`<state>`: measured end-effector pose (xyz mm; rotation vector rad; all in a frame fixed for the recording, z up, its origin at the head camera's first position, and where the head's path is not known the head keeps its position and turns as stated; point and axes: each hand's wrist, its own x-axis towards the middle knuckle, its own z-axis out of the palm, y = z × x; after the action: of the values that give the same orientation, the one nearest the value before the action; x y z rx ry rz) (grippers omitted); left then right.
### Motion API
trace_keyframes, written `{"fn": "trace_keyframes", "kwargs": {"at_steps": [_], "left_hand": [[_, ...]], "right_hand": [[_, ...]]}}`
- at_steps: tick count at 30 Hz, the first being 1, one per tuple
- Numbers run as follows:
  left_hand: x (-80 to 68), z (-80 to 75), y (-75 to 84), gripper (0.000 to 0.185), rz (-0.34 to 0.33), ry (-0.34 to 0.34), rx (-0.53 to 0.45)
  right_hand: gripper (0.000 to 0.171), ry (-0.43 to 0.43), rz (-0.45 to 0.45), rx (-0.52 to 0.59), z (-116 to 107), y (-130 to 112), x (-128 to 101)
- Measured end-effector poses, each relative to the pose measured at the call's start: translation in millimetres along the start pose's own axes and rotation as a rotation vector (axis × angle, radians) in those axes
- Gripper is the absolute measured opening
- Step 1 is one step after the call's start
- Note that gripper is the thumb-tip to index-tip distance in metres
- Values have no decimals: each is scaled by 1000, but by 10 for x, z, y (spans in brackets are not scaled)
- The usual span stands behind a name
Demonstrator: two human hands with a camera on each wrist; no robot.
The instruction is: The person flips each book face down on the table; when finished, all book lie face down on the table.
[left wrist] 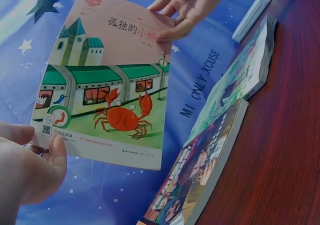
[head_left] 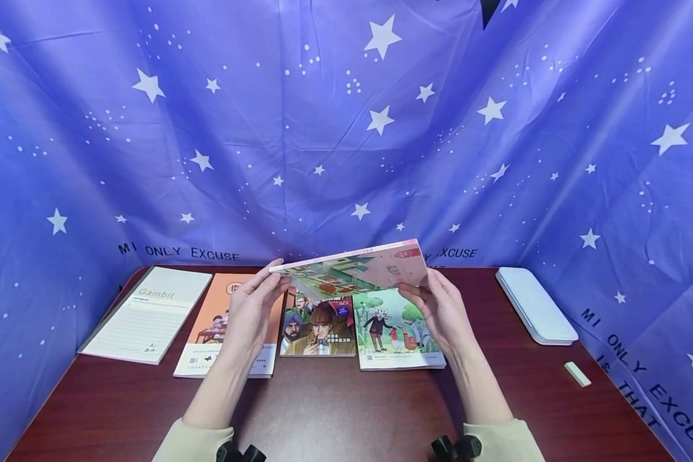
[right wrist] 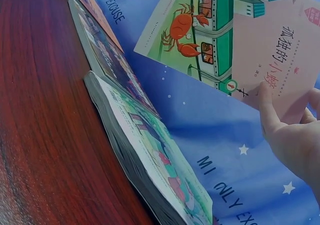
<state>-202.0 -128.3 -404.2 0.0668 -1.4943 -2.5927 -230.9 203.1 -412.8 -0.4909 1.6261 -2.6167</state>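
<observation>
Both hands hold up a thin pink and green picture book [head_left: 355, 269] with a red crab and a green train on its cover. My left hand [head_left: 254, 308] pinches its left end, thumb on the cover side in the left wrist view. At the other end, my right hand [head_left: 439, 308] grips the pink part between thumb and fingers, as the right wrist view shows. The book is tilted and raised above the table. Below it lie a detective-cover book [head_left: 317, 333] and a green-and-white illustrated book [head_left: 401, 333], each partly covered by the raised book or a hand.
On the dark red table [head_left: 346, 410], an orange book [head_left: 210, 327] lies behind my left forearm, with a cream Gambit notebook [head_left: 147, 314] further left. To the right are a white case [head_left: 537, 308] and a small whitish block [head_left: 577, 374]. A blue starred cloth [head_left: 323, 128] hangs around the table.
</observation>
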Motion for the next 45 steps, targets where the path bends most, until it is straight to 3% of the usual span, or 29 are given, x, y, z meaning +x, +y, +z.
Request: {"fn": "trace_keyframes", "kwargs": {"at_steps": [11, 19, 31, 45], "left_hand": [[7, 5, 1, 44, 26, -16, -45], [11, 8, -23, 47, 32, -10, -23], [1, -7, -26, 35, 23, -7, -22], [13, -9, -41, 39, 4, -19, -1]], "right_hand": [[29, 1, -18, 10, 25, -3, 11], [35, -20, -53, 9, 3, 24, 13], [36, -88, -88, 87, -7, 9, -4], [31, 24, -39, 129, 29, -28, -28]]}}
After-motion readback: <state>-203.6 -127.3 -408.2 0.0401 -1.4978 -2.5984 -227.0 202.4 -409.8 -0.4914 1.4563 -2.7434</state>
